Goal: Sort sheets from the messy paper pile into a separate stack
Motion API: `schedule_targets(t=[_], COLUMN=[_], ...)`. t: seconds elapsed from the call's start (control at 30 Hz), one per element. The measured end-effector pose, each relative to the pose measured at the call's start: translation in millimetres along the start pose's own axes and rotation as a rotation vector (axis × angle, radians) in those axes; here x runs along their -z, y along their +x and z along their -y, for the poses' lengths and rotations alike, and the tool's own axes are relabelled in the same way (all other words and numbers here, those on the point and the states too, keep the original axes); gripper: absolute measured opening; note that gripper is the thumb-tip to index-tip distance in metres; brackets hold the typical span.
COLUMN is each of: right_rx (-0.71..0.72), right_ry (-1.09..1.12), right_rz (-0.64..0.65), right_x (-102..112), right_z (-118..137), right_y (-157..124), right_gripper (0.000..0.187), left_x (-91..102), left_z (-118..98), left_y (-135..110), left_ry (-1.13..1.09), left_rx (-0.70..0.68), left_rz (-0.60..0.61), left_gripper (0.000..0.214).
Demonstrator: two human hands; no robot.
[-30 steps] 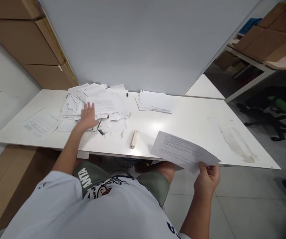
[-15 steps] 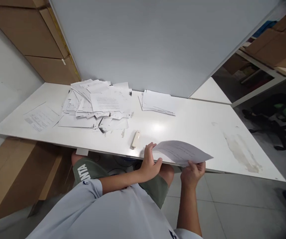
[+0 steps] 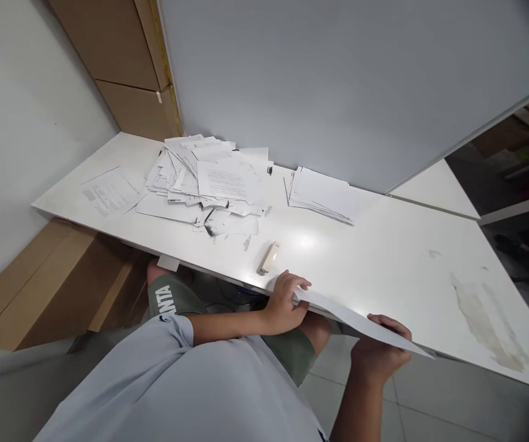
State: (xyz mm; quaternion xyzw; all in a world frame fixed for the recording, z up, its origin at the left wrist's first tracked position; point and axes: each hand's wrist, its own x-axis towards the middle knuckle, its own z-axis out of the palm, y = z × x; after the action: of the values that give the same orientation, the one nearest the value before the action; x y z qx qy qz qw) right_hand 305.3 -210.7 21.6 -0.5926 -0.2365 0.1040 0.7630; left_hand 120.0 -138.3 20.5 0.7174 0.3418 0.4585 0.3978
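Note:
A white sheet of paper is held nearly edge-on just above the near edge of the white table. My left hand grips its left end, fingers curled over the top. My right hand grips it from below near the right end, fingertips over the edge. A cream stapler lies on the table just beyond my left hand. Farther back sits a messy heap of printed papers.
A neater stack of sheets lies at the back by the grey partition. A single printed sheet rests at the far left. Cardboard boxes stand under and beside the table. A stain marks the table's right part.
My left hand left the paper heap and came to the sheet's left end. The sheet has tipped flat, almost edge-on. The view has swung left.

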Motion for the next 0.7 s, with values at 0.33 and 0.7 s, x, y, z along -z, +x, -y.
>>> schedule_targets(t=[0.33,0.7], right_rx=[-0.042,-0.608], right_ry=[0.092,-0.397], right_rz=[0.034,0.634], right_x=[-9.2,23.9], right_z=[-6.4,-3.1], right_y=[-6.4,-28.5], right_gripper=[0.008,0.042], left_x=[20.2,108.9], left_z=[5.9,30.5], left_y=[3.6,-16.5], left_ry=[-0.028,-0.105], left_rx=[0.03,0.085], left_rz=[0.082,-0.168], left_gripper=[0.015,0.032])
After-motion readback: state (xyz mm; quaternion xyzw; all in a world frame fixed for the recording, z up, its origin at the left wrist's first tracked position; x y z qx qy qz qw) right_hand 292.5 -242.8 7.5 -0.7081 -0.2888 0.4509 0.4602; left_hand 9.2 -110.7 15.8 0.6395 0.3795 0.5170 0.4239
